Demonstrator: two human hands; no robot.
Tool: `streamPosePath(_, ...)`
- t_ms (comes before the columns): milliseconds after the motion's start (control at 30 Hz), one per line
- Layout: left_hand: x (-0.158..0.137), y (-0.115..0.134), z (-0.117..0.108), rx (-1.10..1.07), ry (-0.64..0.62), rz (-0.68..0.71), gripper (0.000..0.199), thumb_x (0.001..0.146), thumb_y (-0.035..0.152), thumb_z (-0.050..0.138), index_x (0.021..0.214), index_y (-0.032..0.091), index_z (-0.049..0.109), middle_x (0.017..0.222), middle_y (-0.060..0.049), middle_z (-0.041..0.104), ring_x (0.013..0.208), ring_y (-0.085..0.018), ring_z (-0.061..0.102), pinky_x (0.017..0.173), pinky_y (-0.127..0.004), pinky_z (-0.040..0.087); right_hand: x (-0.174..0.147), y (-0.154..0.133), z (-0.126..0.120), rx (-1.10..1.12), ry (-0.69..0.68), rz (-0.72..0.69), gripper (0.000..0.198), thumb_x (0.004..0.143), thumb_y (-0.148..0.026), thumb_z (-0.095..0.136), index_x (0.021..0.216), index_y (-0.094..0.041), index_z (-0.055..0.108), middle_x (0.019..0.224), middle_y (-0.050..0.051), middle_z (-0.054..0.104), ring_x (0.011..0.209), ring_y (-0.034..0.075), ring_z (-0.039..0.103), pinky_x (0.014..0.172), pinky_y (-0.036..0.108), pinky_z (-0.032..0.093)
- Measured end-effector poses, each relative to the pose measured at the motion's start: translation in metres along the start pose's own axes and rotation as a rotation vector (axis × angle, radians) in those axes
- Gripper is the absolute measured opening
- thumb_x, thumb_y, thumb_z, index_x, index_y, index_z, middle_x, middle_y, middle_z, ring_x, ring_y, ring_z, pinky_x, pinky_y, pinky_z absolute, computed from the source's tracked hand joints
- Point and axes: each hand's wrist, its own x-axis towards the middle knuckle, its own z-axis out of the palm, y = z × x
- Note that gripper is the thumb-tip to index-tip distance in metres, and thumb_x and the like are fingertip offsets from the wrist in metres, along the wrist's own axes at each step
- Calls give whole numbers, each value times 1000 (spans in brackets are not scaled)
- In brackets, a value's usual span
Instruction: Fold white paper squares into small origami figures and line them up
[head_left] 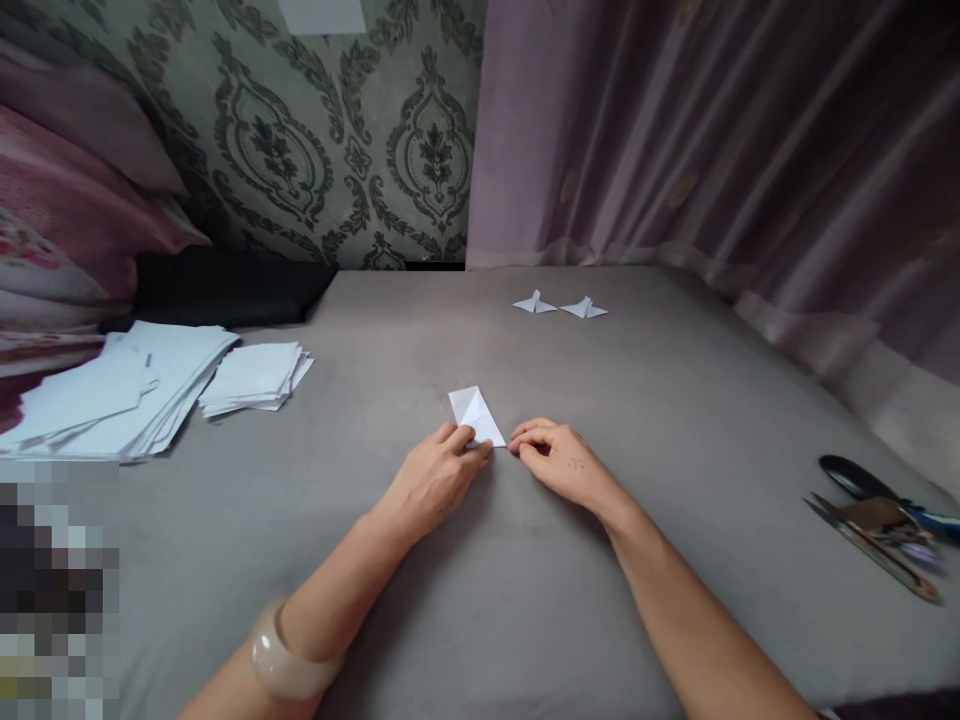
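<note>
A small folded piece of white paper [474,408] lies on the grey cloth in front of me, with crease lines across its face and a pointed corner towards the right. My left hand [436,475] grips its lower left edge, thumb and fingers pressed on the sheet. Just off the right-hand corner is my right hand [564,465], its fingers loosely curled with a gap at the thumb. Its fingertips are close to the corner; I cannot tell whether they touch it. Nothing shows in that hand. A pale bangle [289,655] circles my left wrist.
Two folded paper figures [535,303] sit at the back. On the left are a stack of small paper squares [251,378], larger white sheets [169,375] and a black cloth-like item [225,285]. Thread snips [874,550] and other tools lie at the right. A purple curtain [570,130] hangs behind.
</note>
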Motion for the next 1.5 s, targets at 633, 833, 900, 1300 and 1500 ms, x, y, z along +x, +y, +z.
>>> streamPosePath(633,-13,-1,-19,-162,-70,-76,25,95,25,40,108,17,59,105,-10,57,101,-22,53,86,-34,49,-15,-23,34,-253,65,-372,38,89,-6,37,119,-21,55,113,8,62,107,19,57,94,35,47)
streamPosePath(833,-20,-2,-25,-98,-109,-160,26,95,25,40,109,17,60,104,-11,57,95,-22,55,79,-35,52,-21,-32,41,-581,18,-374,34,92,-18,45,125,-20,53,115,11,58,102,24,54,87,39,50)
streamPosePath(900,-20,-3,-23,-80,-84,-140,26,94,26,41,110,17,60,113,-12,57,102,-24,53,84,-38,51,-22,-33,43,-646,27,-367,35,93,-21,46,126,-21,52,116,11,57,101,25,54,84,38,51)
streamPosePath(1300,-20,-5,-18,-79,-87,-111,29,93,29,45,115,16,58,130,-9,58,119,-28,50,92,-41,48,-28,-29,27,-762,87,-286,29,91,-19,47,116,-22,62,114,10,61,96,25,56,76,37,48)
streamPosePath(1500,-20,-6,-17,-93,-28,-93,28,94,27,42,113,17,60,124,-9,61,115,-25,52,88,-38,49,-27,-26,18,-685,124,-256,23,89,-17,51,102,-25,68,106,8,63,92,22,57,74,33,48)
